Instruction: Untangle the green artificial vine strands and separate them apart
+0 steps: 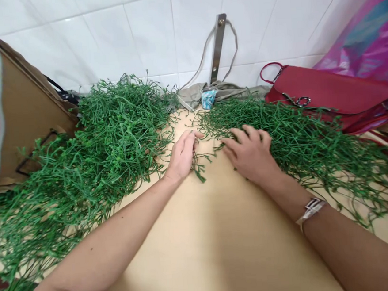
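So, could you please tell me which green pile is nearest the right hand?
The right pile, in front of the red bag; the left pile lies beside the cardboard box.

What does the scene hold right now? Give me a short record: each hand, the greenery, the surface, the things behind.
left hand: beside a few loose green sprigs; grip unclear
right hand: fingers spread, at the edge of the right pile
left pile: large heap of green stems
right pile: green stems, spread toward the right
surface: pale tabletop
behind: blue-and-white cup, between the piles
right rear: red bag
left side: cardboard box
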